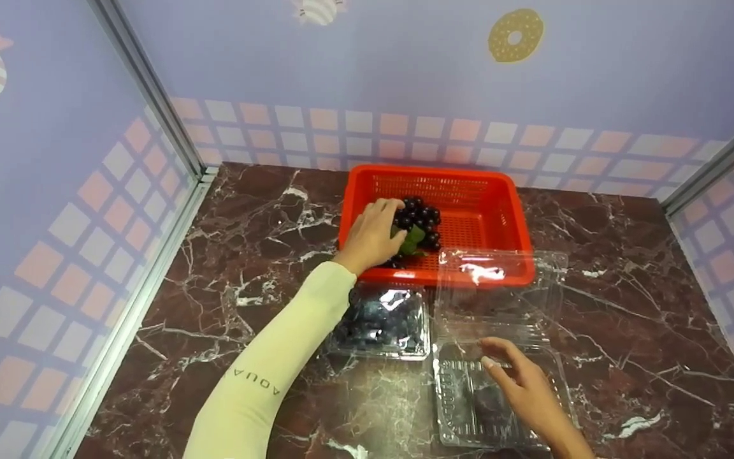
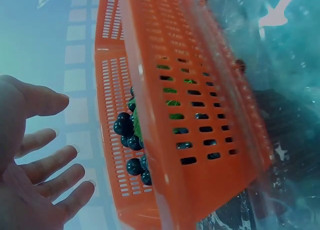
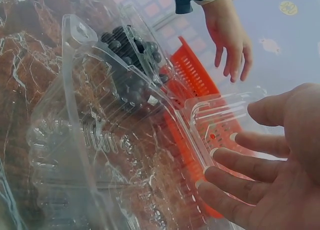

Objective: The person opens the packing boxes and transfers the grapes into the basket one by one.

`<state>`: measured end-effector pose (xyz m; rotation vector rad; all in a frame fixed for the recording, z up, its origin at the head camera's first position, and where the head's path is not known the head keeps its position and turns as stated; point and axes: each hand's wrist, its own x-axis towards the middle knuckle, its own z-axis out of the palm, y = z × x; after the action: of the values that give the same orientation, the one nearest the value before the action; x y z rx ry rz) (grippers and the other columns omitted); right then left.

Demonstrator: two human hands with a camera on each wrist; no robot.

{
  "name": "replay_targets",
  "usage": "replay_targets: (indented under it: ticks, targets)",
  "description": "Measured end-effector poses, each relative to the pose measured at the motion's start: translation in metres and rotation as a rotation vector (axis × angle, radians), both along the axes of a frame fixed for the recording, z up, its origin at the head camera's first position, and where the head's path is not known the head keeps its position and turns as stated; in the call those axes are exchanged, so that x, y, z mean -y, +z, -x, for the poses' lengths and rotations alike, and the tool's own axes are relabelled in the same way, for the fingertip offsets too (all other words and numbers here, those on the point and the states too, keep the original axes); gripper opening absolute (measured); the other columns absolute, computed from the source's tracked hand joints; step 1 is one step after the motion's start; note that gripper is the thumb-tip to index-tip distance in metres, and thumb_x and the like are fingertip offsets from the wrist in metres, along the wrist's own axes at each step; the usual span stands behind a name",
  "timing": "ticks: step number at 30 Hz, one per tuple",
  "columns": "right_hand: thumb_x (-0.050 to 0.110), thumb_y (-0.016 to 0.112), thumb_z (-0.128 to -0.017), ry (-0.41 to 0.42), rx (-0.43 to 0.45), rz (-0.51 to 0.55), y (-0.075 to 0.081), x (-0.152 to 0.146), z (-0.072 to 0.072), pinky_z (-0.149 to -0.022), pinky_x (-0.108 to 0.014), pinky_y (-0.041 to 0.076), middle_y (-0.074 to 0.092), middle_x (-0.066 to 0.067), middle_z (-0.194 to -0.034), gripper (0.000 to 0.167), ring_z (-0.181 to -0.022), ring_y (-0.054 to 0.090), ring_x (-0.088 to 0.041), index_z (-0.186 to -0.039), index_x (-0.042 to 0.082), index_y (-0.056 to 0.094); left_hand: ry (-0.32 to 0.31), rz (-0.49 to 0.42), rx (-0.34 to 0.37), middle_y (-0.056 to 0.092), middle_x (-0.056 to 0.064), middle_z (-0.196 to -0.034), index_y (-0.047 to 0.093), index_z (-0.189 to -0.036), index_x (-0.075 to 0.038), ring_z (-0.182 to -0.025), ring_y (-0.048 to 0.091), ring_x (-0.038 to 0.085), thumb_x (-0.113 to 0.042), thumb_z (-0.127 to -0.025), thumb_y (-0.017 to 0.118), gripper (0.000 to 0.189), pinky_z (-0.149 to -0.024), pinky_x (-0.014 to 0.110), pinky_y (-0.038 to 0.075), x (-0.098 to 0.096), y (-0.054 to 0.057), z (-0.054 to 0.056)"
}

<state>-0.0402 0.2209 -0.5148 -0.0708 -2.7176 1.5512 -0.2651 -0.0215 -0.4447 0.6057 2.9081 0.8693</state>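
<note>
Over the red basket [image 1: 431, 171], my left hand [image 1: 370, 239] hovers beside a bunch of dark grapes [image 1: 423, 218] with green leaves [image 1: 413, 239]. The left wrist view shows that hand's fingers spread apart, holding nothing, with the grapes [image 2: 131, 135] behind the basket wall [image 2: 165, 140]. A see-through plastic clamshell box [image 1: 453, 440] lies unfolded in front of the basket, its lid [image 1: 501, 299] leaning over the rim. My right hand [image 1: 523, 389] hangs above the box's base with loosely extended fingers; in the right wrist view it grips nothing.
Left of the unfolded box, a lidded transparent box [image 1: 383, 325] holds dark round fruit. Everything stands on a dark red marbled table [image 1: 265, 223], with patterned walls [image 1: 405, 76] at the back and both sides.
</note>
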Motion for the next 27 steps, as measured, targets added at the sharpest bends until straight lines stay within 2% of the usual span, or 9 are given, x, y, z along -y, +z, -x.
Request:
replay_targets:
  ticks: [6,10,14,24,27]
  targets:
    - [0.013,0.062,-0.094,0.030,-0.028,0.041,0.002,0.003,0.005,-0.090,-0.025,0.052,0.067,-0.004,-0.122,0.030,-0.114,0.062,-0.018,-0.123,0.012,0.061,-0.040,0.015,-0.002,0.045,0.003,-0.143,0.042,-0.140,-0.019,-0.126,0.047,0.024,-0.027,-0.095,0.060,0.049,-0.106,0.042,0.042,-0.001,0.000,-0.010]
    - [0.013,0.061,-0.094,0.057,-0.034,0.068,0.005,0.007,0.007,-0.091,-0.025,0.052,0.066,-0.004,-0.123,0.029,-0.115,0.062,-0.022,-0.123,0.010,0.061,-0.054,0.023,-0.017,0.047,0.004,-0.142,0.043,-0.140,-0.018,-0.130,0.045,0.025,-0.028,-0.094,0.060,0.050,-0.109,0.044,0.040,0.001,-0.003,-0.017]
    - [0.013,0.061,-0.094,0.067,-0.043,0.064,0.006,0.011,0.009,-0.093,-0.025,0.052,0.066,-0.004,-0.123,0.029,-0.114,0.063,-0.025,-0.123,0.010,0.061,-0.079,0.027,-0.032,0.047,0.004,-0.142,0.044,-0.140,-0.017,-0.129,0.045,0.025,-0.028,-0.094,0.061,0.050,-0.110,0.043,0.039,0.002,-0.005,-0.024]
    - [0.011,0.062,-0.093,0.093,-0.066,0.054,0.006,0.016,0.014,-0.092,-0.031,0.053,0.067,-0.003,-0.122,0.030,-0.109,0.065,-0.015,-0.123,0.008,0.060,-0.137,0.020,-0.072,0.050,0.004,-0.139,0.046,-0.138,-0.016,-0.130,0.046,0.024,-0.028,-0.094,0.061,0.048,-0.110,0.044,0.039,0.006,-0.007,-0.043]
    - [0.011,0.063,-0.092,0.095,-0.067,0.055,0.005,0.017,0.014,-0.093,-0.031,0.053,0.067,-0.005,-0.122,0.031,-0.109,0.065,-0.017,-0.123,0.008,0.060,-0.152,0.015,-0.095,0.051,0.004,-0.138,0.047,-0.137,-0.015,-0.129,0.047,0.024,-0.027,-0.093,0.063,0.048,-0.110,0.043,0.039,0.007,-0.009,-0.047]
